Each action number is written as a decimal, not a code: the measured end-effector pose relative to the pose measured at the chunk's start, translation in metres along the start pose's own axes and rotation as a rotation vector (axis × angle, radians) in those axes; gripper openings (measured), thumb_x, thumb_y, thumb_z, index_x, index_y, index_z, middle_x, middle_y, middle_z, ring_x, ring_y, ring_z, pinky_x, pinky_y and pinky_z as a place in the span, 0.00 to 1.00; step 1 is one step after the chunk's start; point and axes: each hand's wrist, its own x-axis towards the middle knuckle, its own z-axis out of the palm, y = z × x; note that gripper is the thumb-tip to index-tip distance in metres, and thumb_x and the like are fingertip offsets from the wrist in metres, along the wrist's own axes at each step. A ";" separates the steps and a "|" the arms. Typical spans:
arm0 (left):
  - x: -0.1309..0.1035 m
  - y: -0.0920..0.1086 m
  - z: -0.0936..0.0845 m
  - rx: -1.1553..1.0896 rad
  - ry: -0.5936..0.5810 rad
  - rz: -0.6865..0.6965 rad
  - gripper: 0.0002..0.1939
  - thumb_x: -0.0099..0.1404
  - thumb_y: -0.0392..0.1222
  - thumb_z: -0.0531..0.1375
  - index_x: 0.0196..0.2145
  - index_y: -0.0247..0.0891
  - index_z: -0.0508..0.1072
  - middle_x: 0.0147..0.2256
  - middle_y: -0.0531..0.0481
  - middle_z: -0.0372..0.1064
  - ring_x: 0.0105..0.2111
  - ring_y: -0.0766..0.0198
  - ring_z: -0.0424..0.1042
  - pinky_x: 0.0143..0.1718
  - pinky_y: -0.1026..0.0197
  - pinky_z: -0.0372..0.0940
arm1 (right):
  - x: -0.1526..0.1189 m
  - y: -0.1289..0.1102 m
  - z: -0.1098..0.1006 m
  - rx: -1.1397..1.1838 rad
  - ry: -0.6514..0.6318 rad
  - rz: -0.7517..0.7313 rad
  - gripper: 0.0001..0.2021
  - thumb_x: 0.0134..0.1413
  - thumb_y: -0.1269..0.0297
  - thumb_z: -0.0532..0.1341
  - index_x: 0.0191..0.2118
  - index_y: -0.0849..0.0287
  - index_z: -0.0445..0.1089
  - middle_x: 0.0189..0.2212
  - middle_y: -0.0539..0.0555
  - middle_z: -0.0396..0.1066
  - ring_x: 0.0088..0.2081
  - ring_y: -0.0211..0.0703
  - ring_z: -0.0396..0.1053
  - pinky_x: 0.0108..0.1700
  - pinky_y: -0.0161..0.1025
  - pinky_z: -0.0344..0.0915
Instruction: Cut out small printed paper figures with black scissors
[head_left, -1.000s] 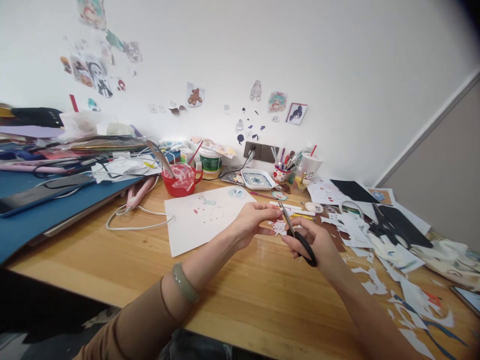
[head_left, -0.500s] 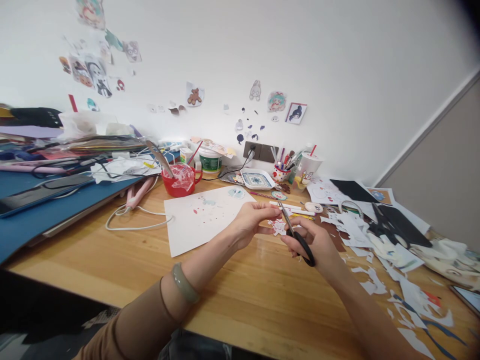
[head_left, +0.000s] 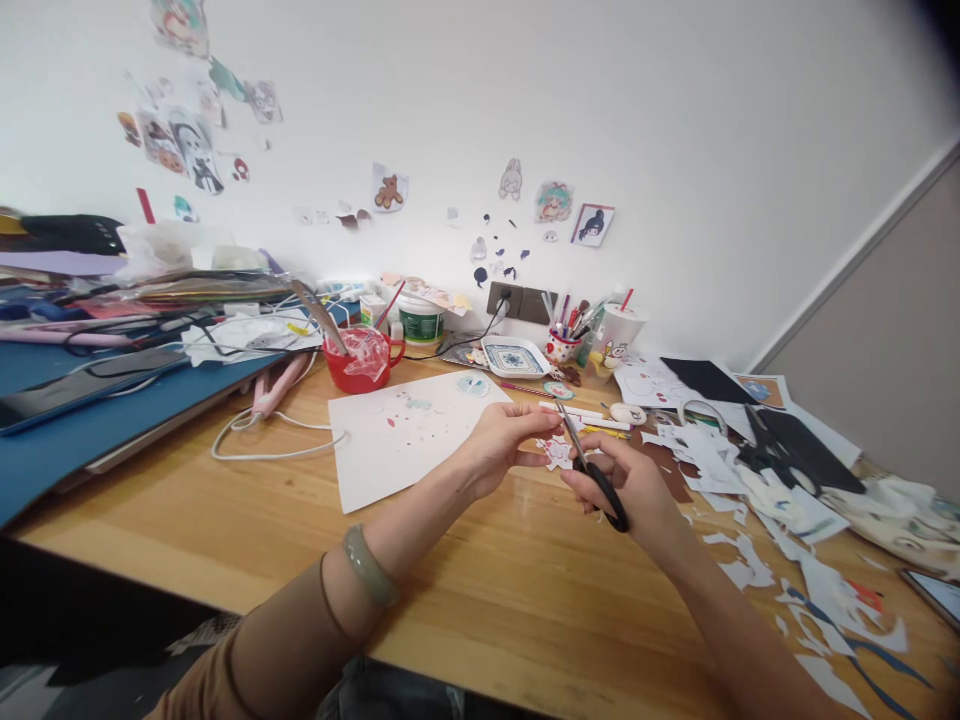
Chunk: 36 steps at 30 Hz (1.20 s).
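Observation:
The fingertips of my left hand (head_left: 514, 440) are pinched together beside the scissor blades; whatever they hold is too small to make out. Black-handled scissors (head_left: 602, 492) are in my right hand (head_left: 626, 490), with fingers in the loops and the blades pointing up and away, close to the left fingertips. Just below those fingertips shows a red-and-white paper cutout (head_left: 556, 453); I cannot tell whether it is held or lies on the table. To the left, a white sheet (head_left: 360, 455) carries small coloured paper pieces, partly behind my left hand.
Paper scraps (head_left: 750, 560) and another pair of black scissors (head_left: 772, 455) lie at the right. Pens (head_left: 577, 412) lie beyond my hands. Behind are a red mug (head_left: 356, 370), a square dish (head_left: 516, 357) and a lidded cup (head_left: 615, 335). A white cable (head_left: 270, 457) curls at the left.
Both hands and the scissors stay almost in the same place. On the white sheet, a pale blue-green piece looks slightly shifted or less distinct.

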 end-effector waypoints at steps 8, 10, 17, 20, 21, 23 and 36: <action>-0.001 0.000 0.000 0.010 -0.006 0.008 0.12 0.44 0.44 0.64 0.26 0.35 0.72 0.27 0.50 0.67 0.29 0.67 0.66 0.26 0.67 0.59 | -0.002 -0.007 0.001 0.031 -0.040 0.003 0.09 0.45 0.61 0.60 0.32 0.57 0.60 0.15 0.43 0.61 0.18 0.32 0.60 0.20 0.30 0.60; -0.001 0.000 0.000 0.014 -0.010 0.007 0.12 0.44 0.45 0.64 0.25 0.35 0.72 0.27 0.51 0.67 0.29 0.67 0.66 0.26 0.67 0.59 | -0.002 -0.008 0.001 0.030 -0.043 0.001 0.09 0.45 0.61 0.60 0.32 0.57 0.60 0.15 0.43 0.61 0.18 0.33 0.60 0.20 0.31 0.61; -0.001 0.001 0.000 0.027 -0.011 0.007 0.11 0.45 0.44 0.64 0.25 0.34 0.72 0.27 0.50 0.67 0.29 0.67 0.65 0.26 0.67 0.59 | -0.002 -0.006 0.000 0.040 -0.056 0.006 0.10 0.45 0.59 0.61 0.31 0.56 0.60 0.15 0.42 0.61 0.17 0.32 0.60 0.20 0.30 0.60; -0.001 0.000 0.000 0.025 -0.017 0.006 0.11 0.45 0.44 0.64 0.25 0.34 0.72 0.27 0.50 0.67 0.29 0.68 0.65 0.26 0.68 0.59 | -0.001 -0.005 0.001 0.053 -0.060 0.004 0.09 0.45 0.60 0.61 0.31 0.56 0.60 0.15 0.41 0.61 0.17 0.31 0.60 0.20 0.29 0.59; 0.000 0.000 -0.001 0.024 -0.018 0.004 0.11 0.45 0.44 0.64 0.25 0.34 0.72 0.27 0.50 0.67 0.29 0.68 0.65 0.26 0.68 0.59 | -0.001 -0.005 0.001 0.058 -0.061 0.003 0.09 0.45 0.60 0.61 0.31 0.55 0.60 0.15 0.41 0.61 0.17 0.31 0.60 0.20 0.28 0.59; 0.000 0.000 -0.001 0.022 -0.015 0.000 0.11 0.45 0.44 0.64 0.26 0.34 0.72 0.27 0.50 0.67 0.29 0.68 0.65 0.26 0.68 0.59 | -0.001 -0.005 0.001 0.065 -0.061 -0.002 0.09 0.45 0.60 0.61 0.31 0.55 0.60 0.15 0.41 0.61 0.17 0.31 0.60 0.20 0.28 0.59; 0.000 0.001 -0.001 0.032 0.000 -0.004 0.12 0.44 0.45 0.64 0.25 0.35 0.73 0.27 0.51 0.67 0.29 0.68 0.66 0.26 0.67 0.59 | -0.001 -0.004 -0.001 0.050 -0.060 -0.013 0.10 0.44 0.60 0.61 0.32 0.56 0.60 0.14 0.42 0.59 0.17 0.32 0.59 0.19 0.30 0.60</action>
